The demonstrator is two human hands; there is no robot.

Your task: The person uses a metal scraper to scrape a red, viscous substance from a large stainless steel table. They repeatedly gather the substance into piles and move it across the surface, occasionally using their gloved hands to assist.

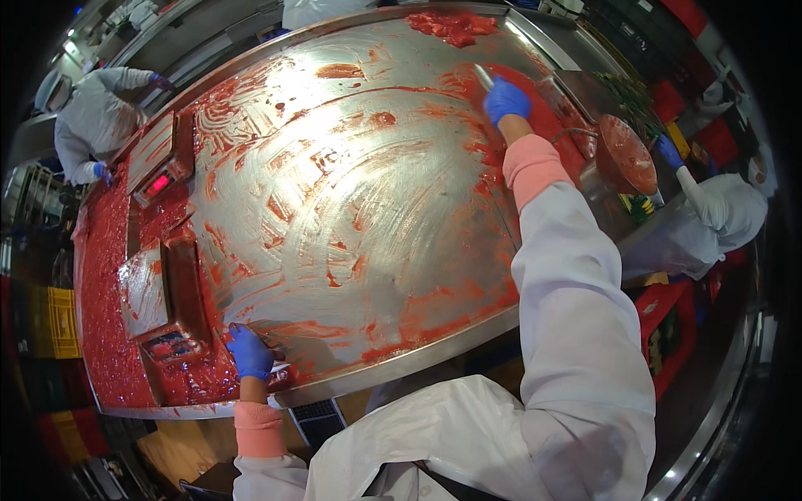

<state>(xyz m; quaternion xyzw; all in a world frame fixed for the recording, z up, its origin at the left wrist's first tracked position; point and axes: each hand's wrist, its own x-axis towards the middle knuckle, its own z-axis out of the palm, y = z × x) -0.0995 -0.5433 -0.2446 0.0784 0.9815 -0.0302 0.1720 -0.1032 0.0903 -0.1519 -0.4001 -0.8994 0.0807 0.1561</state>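
My right hand [507, 102], in a blue glove, stretches to the far right of a stainless steel table [401, 188] smeared with red residue. It is closed around a shiny metal tool [483, 77], perhaps a scraper, whose tip touches or hovers over the wet red surface. My left hand [252, 354], also blue-gloved, is at the near left, curled beside a dark, narrow object [276, 354]; whether it grips this is unclear. Just left of that hand stands a bench scale [147, 291] with a smeared metal top. A heap of red meat pieces [452, 26] lies at the table's far edge.
A second scale [160, 156] with a lit red display stands farther up. Minced-looking red matter [106, 282] fills the left trough. A smeared metal pan [625, 154] sits at the right. Co-workers in white are at left [97, 119] and right [702, 219]. A raised rim [401, 354] borders the table.
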